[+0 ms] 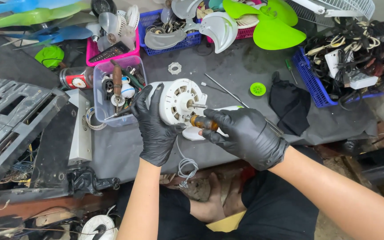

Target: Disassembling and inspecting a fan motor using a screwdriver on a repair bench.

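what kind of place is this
Probably a small fan repair workshop: the hands hold a white fan motor, loose fan blades fill baskets, and a blue crate holds tangled cords.

The low workbench covered in dark grey sheeting (227, 66) carries a clear plastic tub of tools (101, 95) at its left. Right of the tub lie a white toothed plastic ring (174, 68), a thin steel rod (225, 90), a small green plastic wheel (258, 89), a crumpled black cloth (290, 104) and a blue plastic basket of cables (310, 82).

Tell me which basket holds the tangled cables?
The blue basket at far right, heaped with black and white cables; the other baskets hold fan parts.
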